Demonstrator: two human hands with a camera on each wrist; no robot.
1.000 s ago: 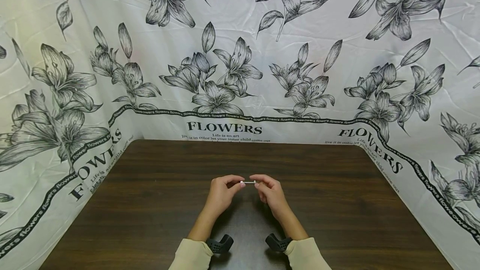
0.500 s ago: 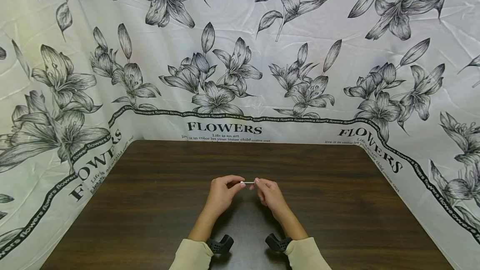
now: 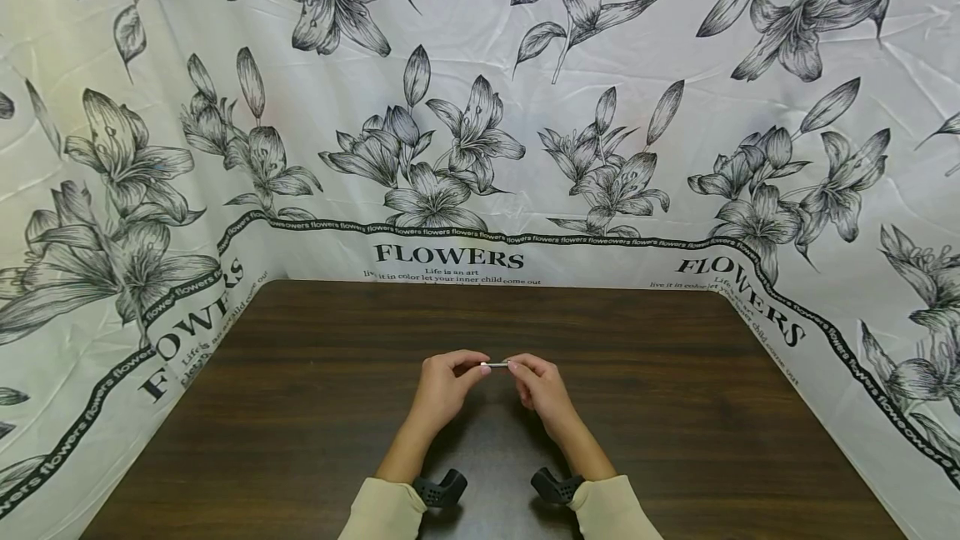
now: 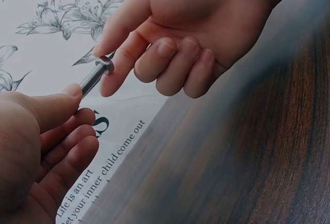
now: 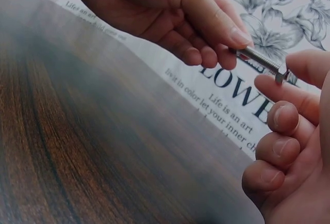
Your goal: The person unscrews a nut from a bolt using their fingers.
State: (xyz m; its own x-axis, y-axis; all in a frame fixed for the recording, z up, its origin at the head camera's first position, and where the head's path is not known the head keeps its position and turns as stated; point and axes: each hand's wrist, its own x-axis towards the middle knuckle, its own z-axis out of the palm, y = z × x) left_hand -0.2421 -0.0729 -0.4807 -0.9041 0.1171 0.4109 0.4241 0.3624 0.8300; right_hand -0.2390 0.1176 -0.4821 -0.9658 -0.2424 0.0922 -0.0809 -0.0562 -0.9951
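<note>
A small silver threaded bolt (image 3: 497,365) is held level above the table between both hands. My left hand (image 3: 442,386) pinches its left end; in the left wrist view the thumb lies on the threads of the bolt (image 4: 93,81). A wider hexagonal piece (image 5: 281,73) sits at the bolt's right end. My right hand (image 3: 546,390) has thumb and index finger on either side of that piece, the thumb tip right at it. The right hand's other fingers (image 4: 172,69) are curled in toward the palm. The bolt's left tip is hidden by the left fingers.
The dark wood-grain table (image 3: 337,332) lies beneath the hands. A white cloth (image 3: 600,265) printed with flowers and lettering rises along its back and both sides. A black wrist device (image 3: 441,488) is on the left wrist, with another (image 3: 557,487) on the right.
My right thumb and index finger have shifted over the bolt's right end, closing over it half a second ago and now slightly rolled back. The left hand has stayed still.
</note>
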